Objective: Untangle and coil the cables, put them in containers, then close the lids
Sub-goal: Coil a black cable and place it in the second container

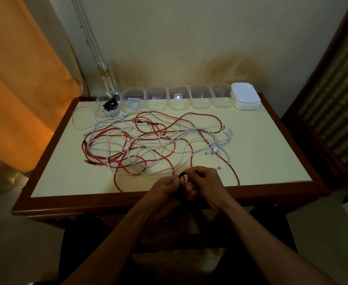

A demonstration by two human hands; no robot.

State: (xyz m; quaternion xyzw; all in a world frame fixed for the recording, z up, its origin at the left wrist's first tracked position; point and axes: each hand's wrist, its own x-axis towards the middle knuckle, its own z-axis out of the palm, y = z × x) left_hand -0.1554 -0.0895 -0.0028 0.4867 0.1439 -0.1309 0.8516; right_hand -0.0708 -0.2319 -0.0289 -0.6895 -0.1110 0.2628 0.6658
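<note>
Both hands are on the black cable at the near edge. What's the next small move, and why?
Probably finish winding: the left hand and right hand hold a small black cable loop, not yet set down. Then it would go into the third clear container, since the first two in the row already hold cables.

Clear glossy plastic containers [178,97], matt cream tabletop [261,153] framed in polished dark wood
</note>
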